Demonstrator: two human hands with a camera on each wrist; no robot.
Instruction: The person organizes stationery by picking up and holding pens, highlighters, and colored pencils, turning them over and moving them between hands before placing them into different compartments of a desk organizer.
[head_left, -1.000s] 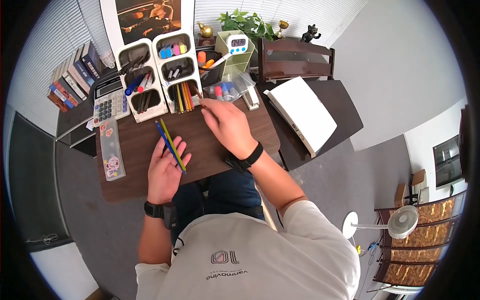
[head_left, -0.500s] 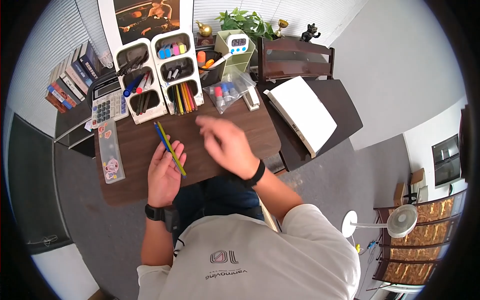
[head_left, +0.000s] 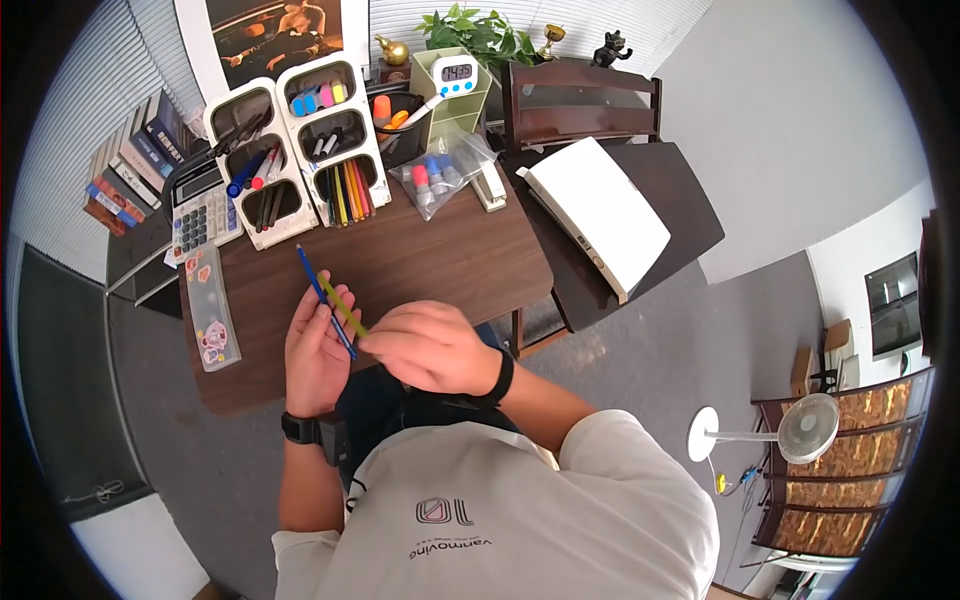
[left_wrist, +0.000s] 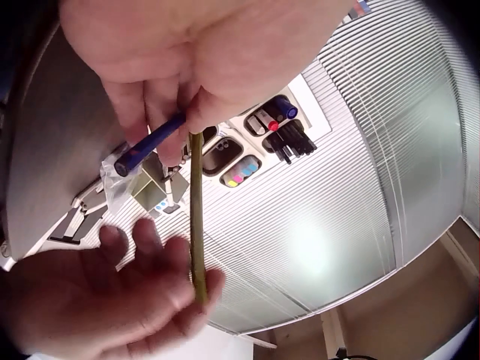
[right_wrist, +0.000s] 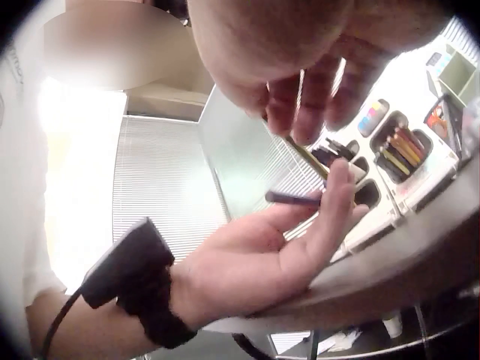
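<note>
In the head view my left hand (head_left: 316, 350) is palm up over the desk's near edge, thumb and fingers holding a blue pencil (head_left: 309, 268). A yellow-green pencil (head_left: 346, 313) crosses it at a slant, one end at the left fingers. Its near end is pinched between the thumb and fingers of my right hand (head_left: 425, 345). From the left wrist, the yellow-green pencil (left_wrist: 197, 217) spans the gap between both hands, and the blue pencil (left_wrist: 148, 147) sticks out from the left fingers. The right wrist view shows the right palm (right_wrist: 277, 37) partly covering the yellow-green pencil.
Two white organizers (head_left: 290, 115) stand at the back of the desk (head_left: 450, 255), with colored pencils (head_left: 350, 195) in a lower compartment. Around them are a calculator (head_left: 205, 222), a stickered clear case (head_left: 212, 315), a bag of bottles (head_left: 432, 180) and a stapler (head_left: 489, 188).
My right hand has moved from the colored-pencil compartment, where a brown pencil was at its fingertips, toward my left hand and taken the yellow-green pencil's near end. The head view has shifted slightly.
</note>
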